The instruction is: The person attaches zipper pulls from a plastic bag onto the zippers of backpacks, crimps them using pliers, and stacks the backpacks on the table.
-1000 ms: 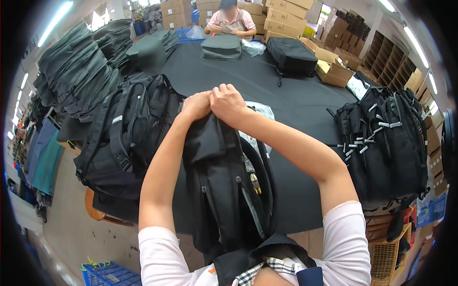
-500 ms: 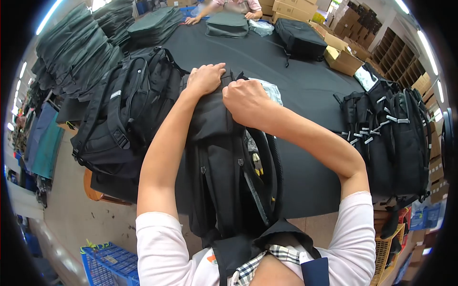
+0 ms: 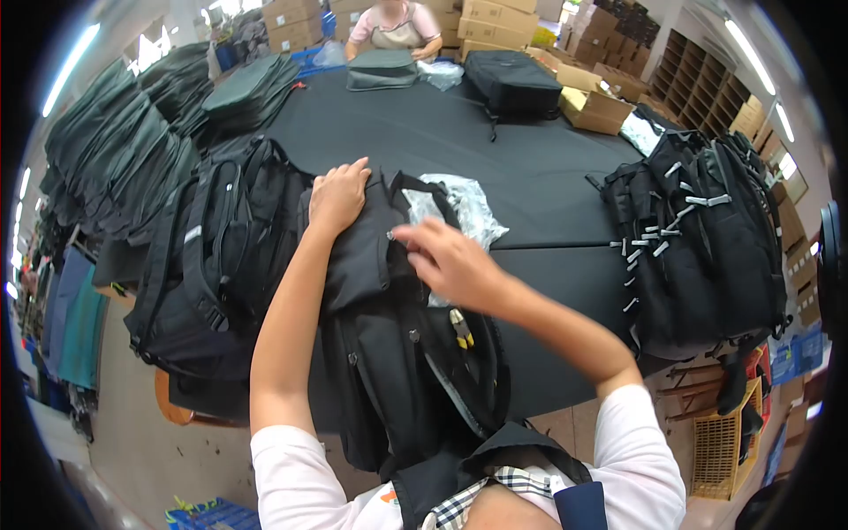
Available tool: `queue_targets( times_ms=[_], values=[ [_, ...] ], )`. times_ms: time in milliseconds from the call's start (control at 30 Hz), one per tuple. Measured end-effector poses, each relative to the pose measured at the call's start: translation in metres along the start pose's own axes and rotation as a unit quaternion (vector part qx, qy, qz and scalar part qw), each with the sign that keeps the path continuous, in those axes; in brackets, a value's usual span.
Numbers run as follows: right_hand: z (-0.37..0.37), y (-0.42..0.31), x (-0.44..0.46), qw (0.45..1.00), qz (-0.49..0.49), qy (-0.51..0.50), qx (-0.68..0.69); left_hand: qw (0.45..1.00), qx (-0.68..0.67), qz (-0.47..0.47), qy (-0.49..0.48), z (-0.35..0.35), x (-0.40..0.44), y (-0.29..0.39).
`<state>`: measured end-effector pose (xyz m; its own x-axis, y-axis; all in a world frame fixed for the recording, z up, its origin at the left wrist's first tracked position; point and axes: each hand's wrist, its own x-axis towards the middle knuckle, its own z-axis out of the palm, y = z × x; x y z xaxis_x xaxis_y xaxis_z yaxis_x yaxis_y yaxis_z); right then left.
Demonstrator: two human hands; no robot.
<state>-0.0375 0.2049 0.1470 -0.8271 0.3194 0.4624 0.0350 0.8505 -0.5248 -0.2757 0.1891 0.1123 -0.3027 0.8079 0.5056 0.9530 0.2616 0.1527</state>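
A black backpack (image 3: pixel 362 265) lies lengthwise in front of me, its near end close to my body. My left hand (image 3: pixel 340 199) rests on its far upper part, fingers stretched out. Slightly blurred, my right hand (image 3: pixel 455 265) is over its right edge with the fingers loosely apart. One fingertip is at a small metal zipper pull (image 3: pixel 390 236); whether it touches is unclear. The bag's right side gapes open, and a yellow-and-black item (image 3: pixel 461 329) shows there. Clear plastic wrap (image 3: pixel 468 208) lies just beyond my right hand.
Another black backpack (image 3: pixel 221 238) stands at left, below stacked dark green fabric pieces (image 3: pixel 115 146). More black backpacks (image 3: pixel 707 238) with white zipper tags stand at right. Across the black-covered table (image 3: pixel 548 185), a person (image 3: pixel 397 31) is beside a green bag (image 3: pixel 382 71). An open carton (image 3: pixel 596 106) is far right.
My right hand has come nearer, down the bag's right edge, and its fist has loosened. My left hand stays on the bag. The view has tilted, showing more of the far side.
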Motion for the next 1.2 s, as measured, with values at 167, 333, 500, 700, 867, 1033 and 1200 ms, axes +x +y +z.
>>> queue_targets(
  times_ms=[167, 333, 500, 700, 867, 1033, 1200],
  values=[
    [0.013, -0.030, -0.079, 0.996, -0.025, 0.064, 0.061, 0.979, -0.117, 0.018, 0.168, -0.014, -0.003, 0.007],
    [0.010, -0.033, -0.094, 0.992, -0.030, 0.032, 0.121, 0.919, -0.289, -0.060, 0.261, -0.090, -0.062, 0.059],
    [0.009, -0.028, -0.091, 0.993, -0.036, 0.026, 0.107, 0.949, -0.201, -0.185, 0.156, -0.142, -0.207, 0.124],
    [0.013, -0.023, -0.093, 0.988, -0.030, 0.020, 0.152, 0.955, -0.105, -0.268, 0.070, -0.139, -0.259, 0.180],
    [-0.003, -0.019, -0.102, 0.987, -0.034, -0.022, 0.156, 0.895, -0.210, -0.392, 0.035, -0.136, -0.256, 0.193],
    [-0.006, 0.006, -0.121, 0.997, 0.002, 0.055, 0.060, 0.793, -0.415, -0.443, 0.054, -0.118, -0.275, 0.182],
    [0.036, 0.037, -0.141, 0.910, 0.195, 0.060, 0.361, 0.446, -0.688, -0.569, 0.066, -0.093, -0.248, 0.173]
  ],
)
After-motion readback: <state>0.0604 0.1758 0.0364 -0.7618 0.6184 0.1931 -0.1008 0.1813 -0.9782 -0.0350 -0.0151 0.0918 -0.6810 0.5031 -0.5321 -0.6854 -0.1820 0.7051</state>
